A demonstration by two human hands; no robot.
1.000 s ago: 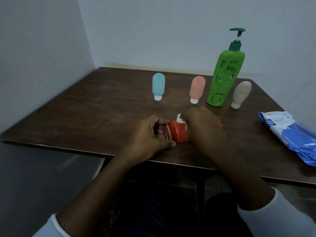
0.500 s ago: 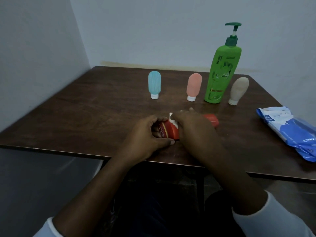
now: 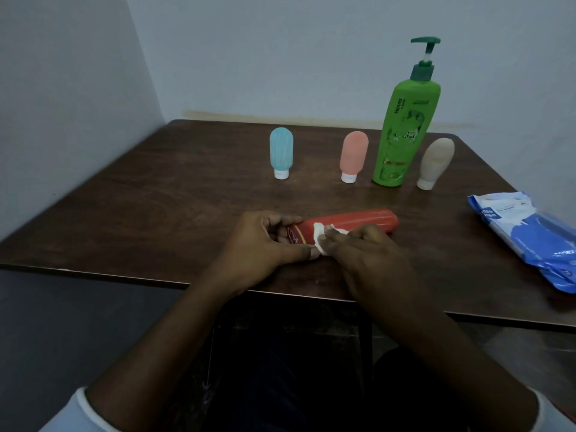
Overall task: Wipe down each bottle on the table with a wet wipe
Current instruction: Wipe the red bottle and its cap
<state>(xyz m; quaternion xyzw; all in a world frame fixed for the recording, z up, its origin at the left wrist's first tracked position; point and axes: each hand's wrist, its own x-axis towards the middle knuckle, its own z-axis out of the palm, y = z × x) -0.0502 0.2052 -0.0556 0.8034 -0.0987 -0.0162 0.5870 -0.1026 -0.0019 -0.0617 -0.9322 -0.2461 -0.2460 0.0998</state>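
A red bottle [image 3: 358, 221] lies on its side near the front edge of the brown table [image 3: 156, 213]. My left hand [image 3: 265, 241] grips its left end. My right hand [image 3: 364, 254] presses a white wet wipe [image 3: 321, 233] against the bottle's near side. Farther back stand a blue tube bottle [image 3: 281, 154], a pink tube bottle [image 3: 353, 154], a tall green pump bottle [image 3: 405, 126] and a beige tube bottle [image 3: 436, 162].
A blue and white wet wipe pack [image 3: 530, 235] lies at the table's right edge. Walls close in on the left and behind. The table's front edge runs just below my hands.
My right hand has slid back toward me along the red bottle, uncovering most of its body. The left hand has kept hold of the bottle's left end.
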